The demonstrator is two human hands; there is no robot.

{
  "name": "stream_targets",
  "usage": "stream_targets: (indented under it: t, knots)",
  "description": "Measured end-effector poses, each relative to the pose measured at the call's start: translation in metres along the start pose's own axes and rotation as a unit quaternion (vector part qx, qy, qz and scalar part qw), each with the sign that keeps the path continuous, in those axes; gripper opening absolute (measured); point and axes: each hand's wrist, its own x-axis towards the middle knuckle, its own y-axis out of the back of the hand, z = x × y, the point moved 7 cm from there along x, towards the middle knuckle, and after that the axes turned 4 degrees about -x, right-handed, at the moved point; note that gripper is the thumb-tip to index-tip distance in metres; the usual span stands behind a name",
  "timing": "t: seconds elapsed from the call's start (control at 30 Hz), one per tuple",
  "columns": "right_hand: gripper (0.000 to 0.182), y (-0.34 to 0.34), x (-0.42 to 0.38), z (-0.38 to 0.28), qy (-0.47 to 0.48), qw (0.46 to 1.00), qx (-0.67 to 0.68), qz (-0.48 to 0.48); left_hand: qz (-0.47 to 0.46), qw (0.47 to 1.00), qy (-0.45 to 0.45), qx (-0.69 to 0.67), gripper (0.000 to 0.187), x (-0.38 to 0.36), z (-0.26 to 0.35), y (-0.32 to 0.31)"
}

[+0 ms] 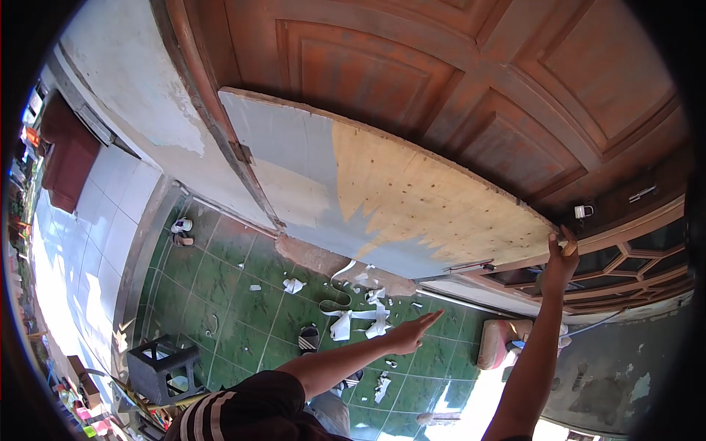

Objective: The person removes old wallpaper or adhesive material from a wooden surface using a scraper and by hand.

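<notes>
A large wooden board (419, 195), part bare plywood and part grey paint with a jagged border, stands before a brown panelled door. My right hand (562, 259) is at the board's far right corner, with fingers curled round its edge. A small tan piece shows by those fingers; whether it belongs to the board cannot be made out. My left hand (416, 332) is held out over the floor in front of the board, fingers stretched and pointing right, with nothing in it. Beneath it lie curled white strips (340, 327).
Green floor tiles (243, 294) carry several white scraps. A black stool (163, 365) stands at lower left. Sandals (182, 231) lie by the left wall. A padlock (583, 212) hangs on the brown door (368, 70). At right is a pale rounded container (494, 344).
</notes>
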Motion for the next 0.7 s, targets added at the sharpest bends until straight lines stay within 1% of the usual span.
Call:
stream_targets:
  t: [0.03, 0.07, 0.17, 0.2, 0.23, 0.27, 0.3, 0.33, 0.37, 0.4, 0.43, 0.47, 0.5, 0.53, 0.57, 0.63, 0.7]
  knots:
    - [0.044, 0.001, 0.0, -0.002, 0.005, 1.0, -0.013, 0.003, 0.007, 1.0, -0.019, 0.021, 0.041, -0.003, 0.016, 0.008]
    - [0.043, 0.002, 0.001, -0.001, 0.01, 1.0, -0.024, 0.008, 0.03, 0.98, -0.089, 0.174, 0.047, -0.008, 0.029, 0.015]
    - [0.04, 0.004, -0.003, -0.016, 0.023, 0.999, -0.026, 0.013, 0.114, 0.944, -0.175, 0.256, 0.055, -0.013, 0.044, 0.051]
    - [0.04, 0.004, -0.002, -0.015, 0.026, 0.999, -0.023, 0.009, 0.106, 0.971, -0.083, 0.196, 0.052, -0.021, 0.078, 0.08]
    - [0.04, 0.003, 0.0, -0.01, 0.029, 0.999, -0.019, 0.005, 0.099, 0.986, 0.01, 0.134, 0.049, -0.029, 0.096, 0.106]
    - [0.039, 0.003, 0.003, -0.004, 0.047, 0.998, -0.034, 0.01, 0.21, 0.955, -0.081, 0.195, 0.045, -0.04, 0.119, 0.137]
    - [0.038, 0.003, 0.001, 0.0, 0.048, 0.999, -0.02, 0.014, 0.271, 0.929, -0.12, 0.22, 0.042, -0.048, 0.142, 0.172]
    - [0.038, 0.002, -0.001, 0.002, 0.049, 0.999, -0.007, 0.017, 0.349, 0.895, -0.168, 0.22, 0.036, -0.061, 0.173, 0.208]
    - [0.037, 0.001, 0.002, -0.001, 0.051, 0.998, 0.006, 0.021, 0.407, 0.856, -0.193, 0.253, 0.031, -0.071, 0.195, 0.244]
    - [0.037, 0.002, 0.004, -0.009, 0.044, 0.999, -0.002, 0.017, 0.418, 0.846, -0.209, 0.257, 0.029, -0.073, 0.199, 0.248]
    - [0.037, 0.001, 0.004, -0.008, 0.041, 0.999, 0.003, 0.02, 0.468, 0.801, -0.225, 0.299, 0.029, -0.083, 0.22, 0.28]
    - [0.037, 0.0, 0.002, -0.006, 0.04, 0.999, 0.012, 0.024, 0.516, 0.734, -0.261, 0.355, 0.028, -0.098, 0.249, 0.31]
    - [0.037, 0.0, -0.001, -0.003, 0.038, 0.999, 0.02, 0.027, 0.544, 0.703, -0.251, 0.383, 0.031, -0.107, 0.271, 0.338]
    - [0.038, -0.002, 0.0, 0.002, 0.043, 0.998, 0.045, 0.033, 0.551, 0.68, -0.24, 0.42, 0.033, -0.11, 0.288, 0.363]
    - [0.038, -0.002, 0.001, 0.001, 0.051, 0.997, 0.033, 0.037, 0.539, 0.67, -0.233, 0.454, 0.035, -0.109, 0.298, 0.384]
    - [0.037, -0.001, -0.001, 0.002, 0.06, 0.997, 0.005, 0.041, 0.5, 0.677, -0.257, 0.474, 0.028, -0.102, 0.303, 0.413]
    - [0.038, -0.001, -0.004, -0.001, 0.055, 0.997, 0.015, 0.043, 0.471, 0.677, -0.264, 0.5, 0.022, -0.1, 0.306, 0.427]
